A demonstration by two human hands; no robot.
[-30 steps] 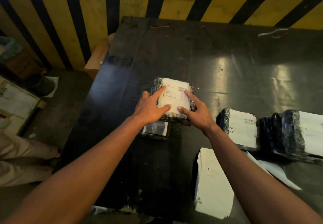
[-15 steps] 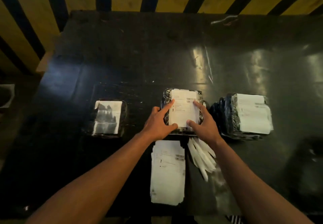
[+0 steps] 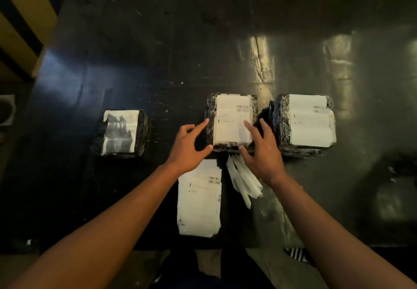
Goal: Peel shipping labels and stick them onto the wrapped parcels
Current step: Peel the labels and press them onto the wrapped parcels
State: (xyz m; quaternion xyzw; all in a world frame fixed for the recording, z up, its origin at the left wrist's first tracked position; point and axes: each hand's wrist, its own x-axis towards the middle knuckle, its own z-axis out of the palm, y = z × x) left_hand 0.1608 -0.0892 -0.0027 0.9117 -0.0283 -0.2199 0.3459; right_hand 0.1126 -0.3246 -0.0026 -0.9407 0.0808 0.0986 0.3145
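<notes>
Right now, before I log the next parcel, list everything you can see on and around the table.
Black plastic-wrapped parcels with white labels: three, in a row; left, middle, right.
Stack of white shipping label sheets: one, near table edge, below middle parcel.
White peeled backing strips: several, fanned right of the stack.
Glossy black table: one.
Yellow-and-black striped wall: behind.
Left hand: open, fingertips at middle parcel's left side.
Right hand: open, fingers on that parcel's right edge.

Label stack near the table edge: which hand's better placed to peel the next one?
Left, probably. The left hand hangs open directly above the label stack. The right hand is open too, but sits over the peeled backing strips, fingers against the middle parcel.
</notes>
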